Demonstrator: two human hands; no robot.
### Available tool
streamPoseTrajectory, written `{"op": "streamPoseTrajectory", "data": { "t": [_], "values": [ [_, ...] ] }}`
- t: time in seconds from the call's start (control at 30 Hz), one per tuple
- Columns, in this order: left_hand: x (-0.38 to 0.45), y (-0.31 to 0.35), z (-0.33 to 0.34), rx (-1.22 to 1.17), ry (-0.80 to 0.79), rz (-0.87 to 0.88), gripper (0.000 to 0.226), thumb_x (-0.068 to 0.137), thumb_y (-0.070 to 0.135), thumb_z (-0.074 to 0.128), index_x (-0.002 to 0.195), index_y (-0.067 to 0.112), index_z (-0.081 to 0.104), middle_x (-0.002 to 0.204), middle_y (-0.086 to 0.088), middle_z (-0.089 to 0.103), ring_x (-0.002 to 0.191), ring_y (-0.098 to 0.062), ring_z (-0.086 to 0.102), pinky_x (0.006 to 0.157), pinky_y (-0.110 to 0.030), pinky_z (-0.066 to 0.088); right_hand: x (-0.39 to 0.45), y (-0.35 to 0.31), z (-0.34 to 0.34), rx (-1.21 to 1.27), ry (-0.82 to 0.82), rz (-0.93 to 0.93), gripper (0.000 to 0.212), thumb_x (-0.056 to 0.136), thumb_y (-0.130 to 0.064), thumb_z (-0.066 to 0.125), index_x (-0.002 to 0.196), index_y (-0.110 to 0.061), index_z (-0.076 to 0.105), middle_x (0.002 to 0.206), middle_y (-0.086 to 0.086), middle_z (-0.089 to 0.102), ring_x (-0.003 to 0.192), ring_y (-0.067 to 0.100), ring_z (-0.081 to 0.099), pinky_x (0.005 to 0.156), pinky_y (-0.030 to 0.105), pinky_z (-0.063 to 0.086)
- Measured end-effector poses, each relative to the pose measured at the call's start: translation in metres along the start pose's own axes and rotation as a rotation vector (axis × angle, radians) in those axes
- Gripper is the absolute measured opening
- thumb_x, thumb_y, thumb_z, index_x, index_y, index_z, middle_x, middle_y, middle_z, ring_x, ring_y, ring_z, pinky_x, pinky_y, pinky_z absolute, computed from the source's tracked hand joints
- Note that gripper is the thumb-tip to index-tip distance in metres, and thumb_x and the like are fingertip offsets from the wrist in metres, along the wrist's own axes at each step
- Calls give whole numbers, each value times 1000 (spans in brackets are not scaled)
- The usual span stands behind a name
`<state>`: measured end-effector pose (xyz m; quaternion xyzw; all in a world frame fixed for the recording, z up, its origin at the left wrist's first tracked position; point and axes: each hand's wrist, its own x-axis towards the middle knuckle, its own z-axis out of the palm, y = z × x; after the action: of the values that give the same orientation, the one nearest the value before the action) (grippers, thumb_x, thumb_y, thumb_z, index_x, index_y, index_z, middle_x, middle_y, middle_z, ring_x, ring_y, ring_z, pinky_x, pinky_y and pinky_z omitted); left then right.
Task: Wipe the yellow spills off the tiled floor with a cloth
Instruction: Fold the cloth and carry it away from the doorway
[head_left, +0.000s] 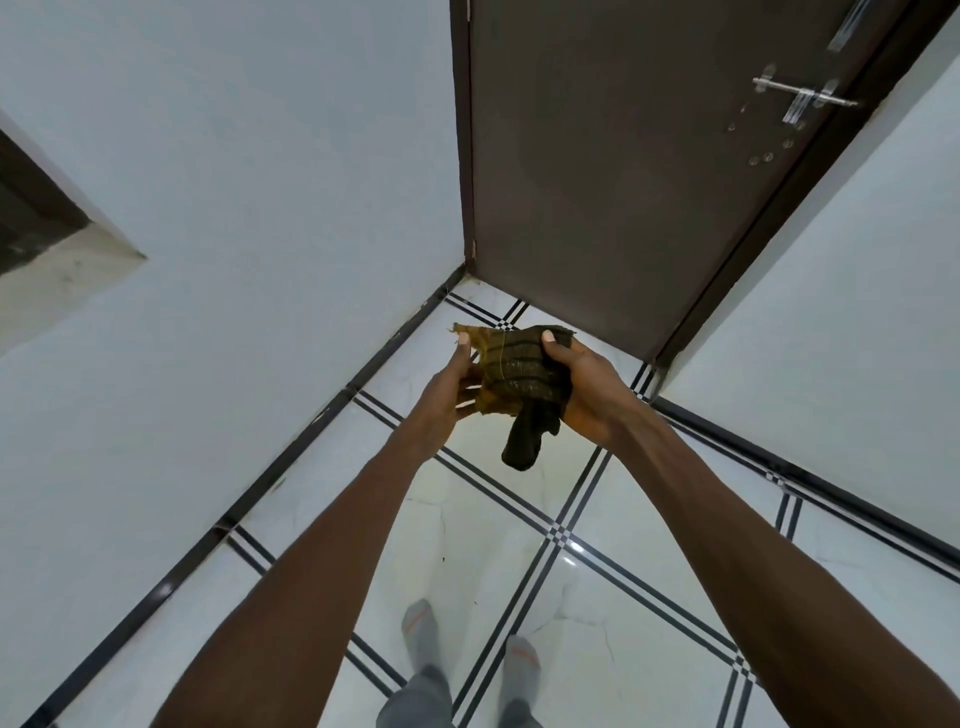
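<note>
Cloth (514, 374) held mid-air above tiled floor (519, 545), bunched between both hands. Left hand (447, 395) pinches frayed edge; right hand (582, 389) curled round bulk, tail dangling. Soft, light, limp; best gripped wadded in palm. No yellow spills visible.

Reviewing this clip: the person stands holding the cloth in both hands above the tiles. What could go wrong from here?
1. The cloth is bunched between the left hand and right hand, with a tail hanging loose; wiping with it wadded may smear rather than lift.
2. No yellow spill shows on the tiled floor here, so spots could be missed.
3. The person's socked feet on glossy tiles may slip if the tiles are wet.
</note>
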<state>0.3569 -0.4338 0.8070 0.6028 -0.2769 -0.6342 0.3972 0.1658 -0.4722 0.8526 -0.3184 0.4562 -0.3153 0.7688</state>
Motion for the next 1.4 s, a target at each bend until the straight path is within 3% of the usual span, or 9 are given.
{"op": "streamPoseTrajectory", "data": {
  "t": [0.1, 0.3, 0.43, 0.57, 0.67, 0.8, 1.0, 1.2, 1.4],
  "values": [
    [0, 8, 4, -87, -37, 40, 58, 104, 56, 46, 142, 14, 57, 132, -6, 66, 123, -23, 62, 110, -42, 46, 0, -4, -6, -36, 10, 10, 24, 110, -25, 50, 124, -13, 66, 114, 9, 79, 107, 25, 76, 89, 37, 61],
    [2, 20, 2, -62, 134, 124, 14, 96, 30, 72, 100, 17, 69, 99, -6, 73, 104, -25, 70, 95, -43, 59, 10, -8, -24, -489, 138, -69, 24, 106, -26, 59, 124, -13, 69, 119, 6, 75, 115, 24, 69, 107, 47, 55],
    [3, 28, 1, -4, 220, 142, 24, 91, 24, 80, 108, 13, 67, 111, -15, 77, 103, -33, 76, 87, -52, 64, 14, -9, -33, -508, 225, -158, 22, 97, -9, 72, 118, -5, 67, 108, 8, 74, 113, 31, 73, 84, 35, 64],
    [1, 37, 2, 153, 254, 239, 45, 90, 24, 80, 126, 10, 57, 117, -14, 74, 106, -29, 75, 85, -43, 66, 9, -10, -30, -475, 279, -261, 48, 88, -9, 83, 122, -16, 50, 115, 11, 71, 103, 24, 73, 69, 26, 62],
    [-1, 46, -3, 340, 278, 284, 56, 86, 36, 83, 128, 19, 49, 115, -8, 72, 108, -25, 72, 96, -47, 61, 5, -15, -32, -541, 205, -339, 64, 87, -9, 84, 137, -30, 51, 120, 8, 68, 110, 18, 69, 83, 30, 64],
    [-11, 61, -7, 425, 297, 364, 63, 88, 33, 83, 138, 24, 45, 120, -7, 71, 100, -14, 72, 86, -32, 62, -2, -26, -29, -855, 180, -378, 50, 88, -10, 83, 135, -17, 69, 128, 5, 68, 112, 23, 69, 99, 42, 60],
    [-21, 66, -9, 619, 169, 481, 36, 88, 32, 81, 120, 18, 76, 112, -3, 77, 108, -20, 73, 102, -46, 59, -9, -38, -18, -1251, 184, -475, 42, 89, -6, 80, 129, -4, 71, 127, 12, 67, 109, 16, 55, 93, 27, 45],
    [-25, 65, -4, 878, 196, 481, 60, 78, 21, 90, 133, 10, 69, 124, -10, 73, 109, -21, 67, 102, -34, 55, -5, -40, -24, -1367, 211, -487, 32, 88, -3, 79, 120, -3, 75, 124, 15, 68, 115, 28, 64, 100, 36, 55],
    [-21, 59, -7, 972, 250, 556, 26, 89, 20, 80, 112, 9, 78, 104, -4, 73, 91, -14, 63, 92, -35, 57, 6, -40, -34, -1365, 222, -461, 19, 97, -19, 72, 112, -7, 76, 111, 6, 61, 103, 18, 54, 87, 31, 44]
  ]
}}
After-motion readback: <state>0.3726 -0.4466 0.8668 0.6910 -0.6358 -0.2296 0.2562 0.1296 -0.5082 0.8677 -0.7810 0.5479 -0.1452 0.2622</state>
